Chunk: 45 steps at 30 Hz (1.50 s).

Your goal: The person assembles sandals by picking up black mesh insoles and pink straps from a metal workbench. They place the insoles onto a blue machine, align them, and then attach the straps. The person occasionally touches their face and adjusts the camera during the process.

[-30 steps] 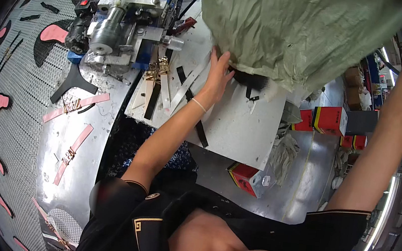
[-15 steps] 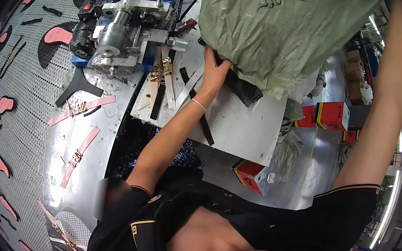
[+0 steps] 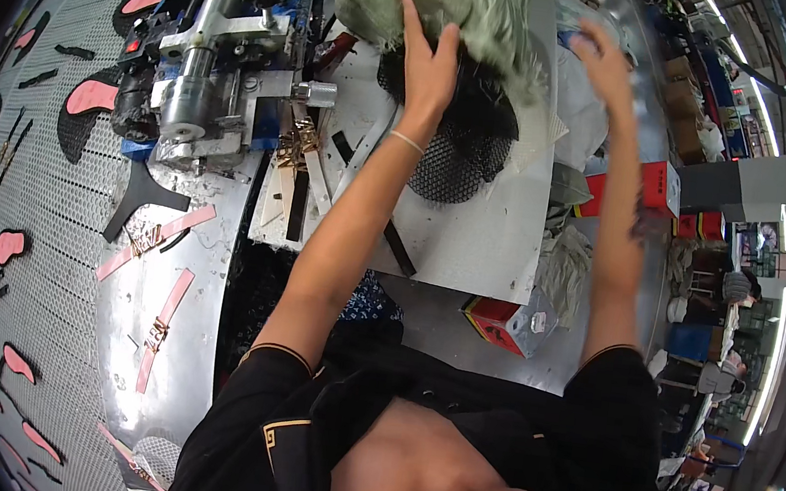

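A pale green woven sack (image 3: 442, 6) lies at the far side of the white work table (image 3: 481, 247). Black perforated mesh pieces (image 3: 462, 161) stick out from under its near edge. My left hand (image 3: 427, 65) lies on the sack's near side, fingers stretched and spread, just above the mesh. To the right of the sack, my right hand (image 3: 603, 67) is lifted with its fingers loosely apart, slightly blurred, and nothing shows in it. A whitish plastic bag (image 3: 576, 111) sits near the right hand.
A metal machine with a blue base (image 3: 203, 75) stands left of the sack. Pink straps with gold buckles (image 3: 161, 335) lie on the metal surface nearby. At far left, a mesh conveyor (image 3: 50, 164) carries pink-and-black pieces. Red boxes (image 3: 660, 190) stand on the right.
The sack has come down and to the left, exposing more black mesh. My right hand has dropped from high up into view, and my left hand has moved up onto the sack.
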Tool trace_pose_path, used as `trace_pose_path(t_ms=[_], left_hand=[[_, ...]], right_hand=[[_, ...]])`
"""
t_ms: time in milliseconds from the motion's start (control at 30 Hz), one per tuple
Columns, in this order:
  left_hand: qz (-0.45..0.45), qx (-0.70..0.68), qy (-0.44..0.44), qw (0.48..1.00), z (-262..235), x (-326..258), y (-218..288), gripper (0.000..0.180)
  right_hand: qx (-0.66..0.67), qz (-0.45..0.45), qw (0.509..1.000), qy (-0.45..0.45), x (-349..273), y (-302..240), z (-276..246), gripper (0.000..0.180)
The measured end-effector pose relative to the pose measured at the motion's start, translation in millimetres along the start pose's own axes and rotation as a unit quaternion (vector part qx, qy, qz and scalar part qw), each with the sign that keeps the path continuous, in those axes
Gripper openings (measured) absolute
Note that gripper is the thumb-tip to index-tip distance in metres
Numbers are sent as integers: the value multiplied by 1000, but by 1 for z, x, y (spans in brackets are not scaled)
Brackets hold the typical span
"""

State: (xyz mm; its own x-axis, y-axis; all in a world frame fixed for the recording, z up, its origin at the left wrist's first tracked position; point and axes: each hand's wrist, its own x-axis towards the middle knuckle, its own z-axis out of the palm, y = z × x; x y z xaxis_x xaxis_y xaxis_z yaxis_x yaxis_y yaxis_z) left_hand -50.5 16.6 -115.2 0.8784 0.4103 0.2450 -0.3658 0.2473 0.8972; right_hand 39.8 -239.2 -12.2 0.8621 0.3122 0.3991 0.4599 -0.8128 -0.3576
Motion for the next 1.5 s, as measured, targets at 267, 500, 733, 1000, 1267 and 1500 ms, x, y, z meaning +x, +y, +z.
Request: trace_pose_path(t_ms=[267,500,733,1000,1267,1500], left_hand=[[145,182,14,972,-38,-20,-17,72],[-17,372,-6,928,-54,-25,-78,77],[-70,429,-75,897,-55,-15,-72,73],[29,341,-76,936,-58,-19,-61,66],[31,224,-95,970,-76,-100,20,62],[-114,247,-97,957,-106,-133,16,67]], right_hand=[[229,295,927,11,-133,53,113,73],[212,339,886,-233,-97,21,131,74],[413,366,821,-146,-115,-18,152,55],[347,348,870,-45,-118,-42,154,39],[353,300,876,132,-165,-49,81,34],[251,235,924,168,-181,-113,-32,41]])
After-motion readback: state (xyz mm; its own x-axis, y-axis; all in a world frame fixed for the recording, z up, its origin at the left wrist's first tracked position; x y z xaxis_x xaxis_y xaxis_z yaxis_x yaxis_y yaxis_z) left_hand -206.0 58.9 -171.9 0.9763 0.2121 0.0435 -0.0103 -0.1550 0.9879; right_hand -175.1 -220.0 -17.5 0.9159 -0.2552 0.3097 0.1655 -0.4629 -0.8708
